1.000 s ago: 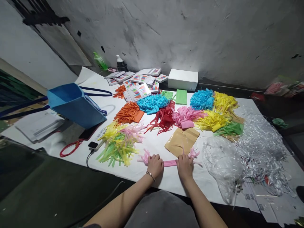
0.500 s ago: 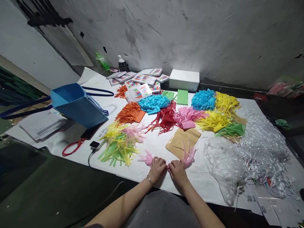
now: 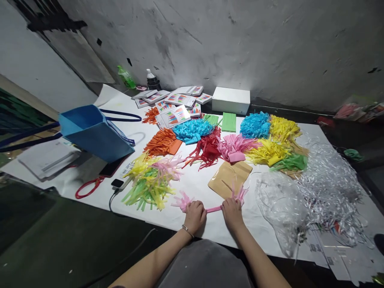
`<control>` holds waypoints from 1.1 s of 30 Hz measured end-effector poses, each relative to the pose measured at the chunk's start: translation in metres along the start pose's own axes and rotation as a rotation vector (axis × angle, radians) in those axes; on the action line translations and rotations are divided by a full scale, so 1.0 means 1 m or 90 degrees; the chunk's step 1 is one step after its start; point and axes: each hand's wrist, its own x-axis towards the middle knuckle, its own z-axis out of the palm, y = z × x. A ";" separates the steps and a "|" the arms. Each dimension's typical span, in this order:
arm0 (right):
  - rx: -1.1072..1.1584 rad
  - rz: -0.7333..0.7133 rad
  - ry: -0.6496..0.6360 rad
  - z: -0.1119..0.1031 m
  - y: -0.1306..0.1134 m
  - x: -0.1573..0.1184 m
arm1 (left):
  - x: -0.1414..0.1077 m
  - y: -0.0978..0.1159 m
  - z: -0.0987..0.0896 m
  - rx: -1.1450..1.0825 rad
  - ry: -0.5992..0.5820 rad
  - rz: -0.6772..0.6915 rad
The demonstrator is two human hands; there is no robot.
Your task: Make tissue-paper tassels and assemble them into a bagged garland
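A pink tissue-paper tassel [image 3: 213, 209] stretches between my two hands at the table's front edge, its middle rolled into a narrow band and its fringed ends spread outward. My left hand [image 3: 195, 215] is closed around it near the left fringe. Closed on the other side is my right hand [image 3: 232, 213], with pink strips showing past the fingers. Just beyond the right hand lies a brown paper envelope [image 3: 222, 176]. Left of my hands is a loose pile of yellow, green and pink tassels [image 3: 151, 182].
Fringed paper bundles, among them orange [image 3: 162, 143], red [image 3: 209, 150] and yellow [image 3: 270, 152], lie across the table. A blue bag [image 3: 97, 134] stands left. Clear plastic [image 3: 279, 204] and silvery strands [image 3: 333, 180] cover the right. A white box [image 3: 231, 101] sits at the back.
My hands have moved apart along the tassel, so its pink rolled middle now shows between them. The camera view has shifted slightly.
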 end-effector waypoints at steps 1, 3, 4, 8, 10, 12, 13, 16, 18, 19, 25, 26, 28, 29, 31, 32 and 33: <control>-0.004 0.008 -0.001 -0.001 -0.001 0.003 | 0.002 0.003 0.001 0.010 0.000 -0.016; -0.007 0.014 0.001 -0.004 -0.003 0.006 | 0.007 0.007 0.002 0.029 -0.005 -0.036; -0.004 0.006 0.001 -0.006 -0.004 0.007 | 0.010 0.008 0.002 0.035 -0.009 -0.041; 0.035 -0.105 -0.021 -0.007 -0.010 0.004 | 0.016 0.006 0.001 0.045 -0.020 -0.036; 0.050 -0.148 -0.030 -0.003 -0.014 0.002 | 0.016 0.004 -0.002 0.040 -0.018 -0.012; 0.057 -0.153 -0.028 0.001 -0.016 0.001 | 0.013 0.003 -0.003 0.028 -0.017 0.038; 0.059 -0.148 -0.026 0.003 -0.017 0.001 | 0.011 0.002 -0.003 0.022 -0.018 0.067; 0.067 -0.136 -0.020 0.007 -0.021 -0.001 | 0.007 0.001 0.001 0.007 -0.020 0.128; 0.072 -0.137 -0.017 0.011 -0.026 -0.001 | 0.007 -0.001 0.005 -0.003 -0.015 0.144; 0.073 -0.140 -0.016 0.012 -0.028 -0.002 | 0.007 -0.001 0.007 -0.007 -0.011 0.146; 0.084 -0.158 -0.013 0.014 -0.020 -0.011 | 0.008 -0.010 0.011 -0.026 -0.007 0.143; 0.085 -0.154 -0.012 0.011 -0.015 -0.015 | 0.007 -0.011 0.010 -0.027 -0.011 0.148; 0.086 -0.142 -0.008 0.005 -0.004 -0.023 | 0.004 -0.014 0.008 -0.028 -0.019 0.157; 0.086 -0.134 -0.006 0.002 0.000 -0.027 | 0.003 -0.015 0.007 -0.027 -0.022 0.162; 0.086 -0.114 -0.001 -0.003 0.004 -0.033 | 0.000 -0.016 0.005 -0.024 -0.029 0.169; 0.087 -0.101 0.002 -0.004 0.004 -0.035 | -0.001 -0.015 0.004 -0.021 -0.031 0.168; 0.087 -0.085 0.006 -0.004 0.003 -0.036 | -0.002 -0.013 0.004 -0.017 -0.031 0.162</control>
